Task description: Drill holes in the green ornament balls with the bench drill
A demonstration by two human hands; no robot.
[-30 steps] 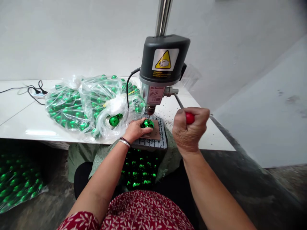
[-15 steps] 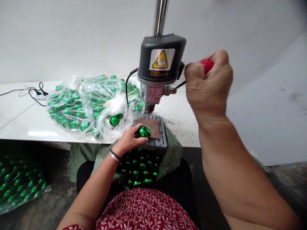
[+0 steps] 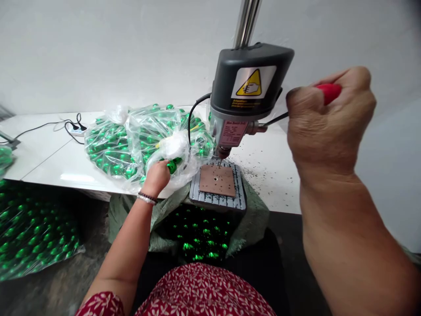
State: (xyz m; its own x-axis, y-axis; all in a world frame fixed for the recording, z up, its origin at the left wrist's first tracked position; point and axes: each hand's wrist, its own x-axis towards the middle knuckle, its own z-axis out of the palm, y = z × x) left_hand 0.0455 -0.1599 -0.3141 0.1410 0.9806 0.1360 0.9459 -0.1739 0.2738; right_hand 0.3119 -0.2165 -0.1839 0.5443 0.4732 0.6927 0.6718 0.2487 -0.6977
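Observation:
My right hand (image 3: 330, 118) is wrapped round the red knob (image 3: 331, 93) on the lever of a grey bench drill (image 3: 251, 83). At the mouth of a clear plastic bag (image 3: 115, 145) full of shiny green balls, my left hand (image 3: 158, 176) has its fingers on a green ball (image 3: 171, 166); the fingertips are partly hidden. Beneath the drill bit, a brown square board (image 3: 217, 180) with a small hole lies on the slotted metal base (image 3: 238, 199), with dark chips scattered over it. No ball rests on the board.
An open green sack (image 3: 255, 219) with many green balls hangs below the drill base. Another bag of green balls (image 3: 36, 232) is at the lower left. A power strip (image 3: 78, 131) with black plugs lies on the white table (image 3: 42, 169). Chips litter the table right of the drill.
My left hand has moved left from the board to the bag's opening, and the ball it held over the board is gone from there. The whole view has shifted. My right hand keeps the knob.

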